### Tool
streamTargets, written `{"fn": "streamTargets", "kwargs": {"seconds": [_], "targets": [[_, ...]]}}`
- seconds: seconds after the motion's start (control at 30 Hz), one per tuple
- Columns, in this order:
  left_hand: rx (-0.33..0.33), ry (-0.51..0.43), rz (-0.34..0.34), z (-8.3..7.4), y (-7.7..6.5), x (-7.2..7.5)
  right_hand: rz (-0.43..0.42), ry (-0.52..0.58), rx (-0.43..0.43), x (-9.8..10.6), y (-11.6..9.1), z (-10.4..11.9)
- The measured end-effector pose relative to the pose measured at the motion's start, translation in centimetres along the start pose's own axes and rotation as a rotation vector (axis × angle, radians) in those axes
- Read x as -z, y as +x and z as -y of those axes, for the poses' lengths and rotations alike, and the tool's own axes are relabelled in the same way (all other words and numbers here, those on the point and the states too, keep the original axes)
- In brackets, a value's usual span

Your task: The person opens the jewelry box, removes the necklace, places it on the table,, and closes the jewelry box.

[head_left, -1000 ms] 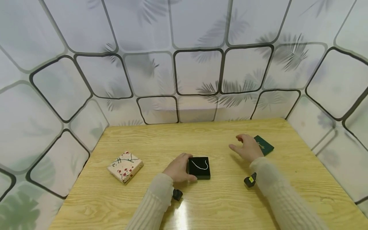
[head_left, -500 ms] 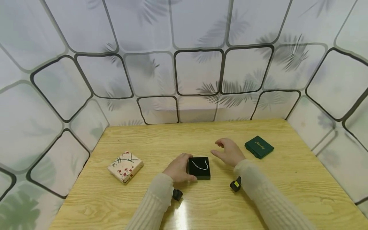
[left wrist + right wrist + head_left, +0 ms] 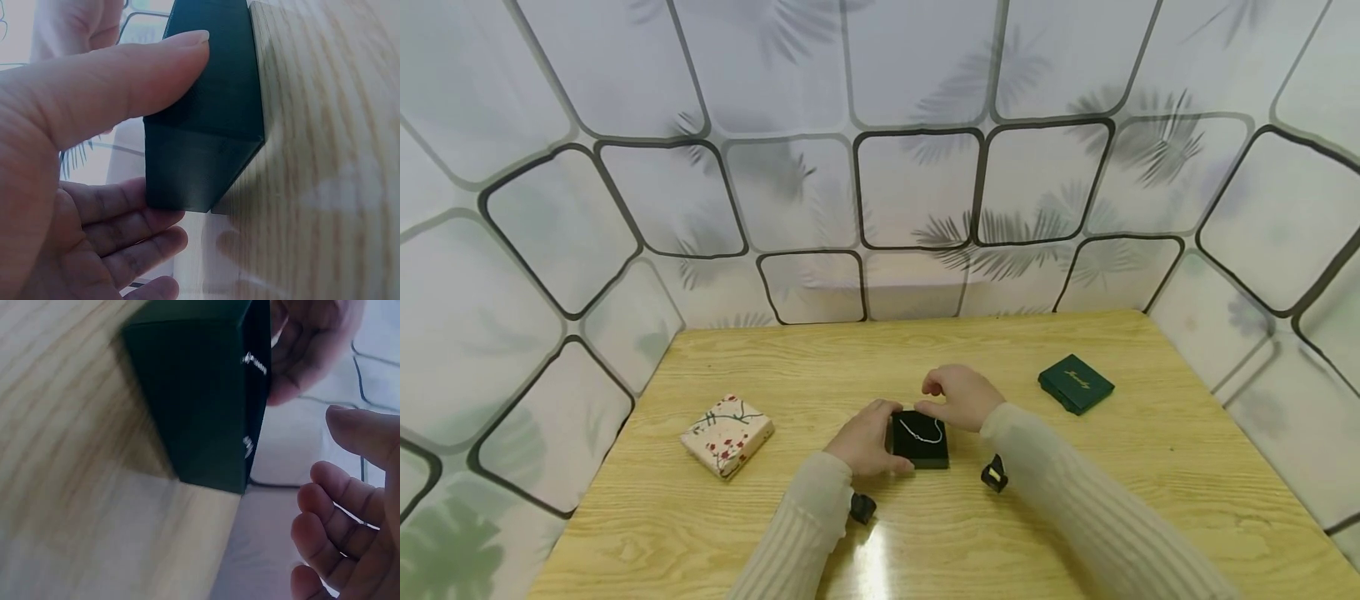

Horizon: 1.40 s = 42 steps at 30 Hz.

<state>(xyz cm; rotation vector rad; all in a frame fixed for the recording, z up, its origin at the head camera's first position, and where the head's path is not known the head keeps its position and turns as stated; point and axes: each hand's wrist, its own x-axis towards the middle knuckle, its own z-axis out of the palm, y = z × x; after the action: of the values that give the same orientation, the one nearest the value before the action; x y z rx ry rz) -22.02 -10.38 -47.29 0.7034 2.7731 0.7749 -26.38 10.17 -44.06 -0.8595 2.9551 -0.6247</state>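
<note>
My left hand (image 3: 861, 442) grips a dark green jewelry box base (image 3: 921, 460) by its left side, thumb along the near wall and fingers at the far corner. In the left wrist view the thumb presses flat against the green wall (image 3: 200, 119). The base stands on the table, its black lining facing up with a thin silver chain (image 3: 934, 438) lying in a curve on it. My right hand (image 3: 966, 398) hovers over the base's far right corner, fingers loosely curled and holding nothing. The right wrist view shows a gap between its fingers and the box (image 3: 194, 400).
A green lid (image 3: 1077, 383) with gold lettering lies at the right on the wooden table (image 3: 700, 533). On the left sits a cream box (image 3: 727, 437) with a floral branch print. Patterned curtains (image 3: 917, 183) enclose the table's back and sides.
The right hand has moved left from beside the green lid to over the jewelry box base, leaving the lid in full view. The left hand and the base have stayed put.
</note>
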Motion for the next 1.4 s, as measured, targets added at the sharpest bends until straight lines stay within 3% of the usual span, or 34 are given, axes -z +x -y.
{"fn": "streamTargets", "kwargs": {"seconds": [0.37,0.53,0.93,1.4], "targets": [[-0.002,-0.009,0.02,-0.1,0.0,0.3,0.151,-0.237,0.085,0.6,1.4,3.0],[0.002,-0.014,0.026,-0.1,0.0,0.4,0.197,-0.309,0.08,0.0,1.8,3.4],[-0.005,-0.026,0.027,-0.1,0.0,0.4,0.221,-0.351,0.045,-1.6,1.8,3.5],[0.02,-0.058,0.036,-0.2,-0.2,0.4,0.293,-0.338,-0.006,-2.0,1.6,4.3]]}}
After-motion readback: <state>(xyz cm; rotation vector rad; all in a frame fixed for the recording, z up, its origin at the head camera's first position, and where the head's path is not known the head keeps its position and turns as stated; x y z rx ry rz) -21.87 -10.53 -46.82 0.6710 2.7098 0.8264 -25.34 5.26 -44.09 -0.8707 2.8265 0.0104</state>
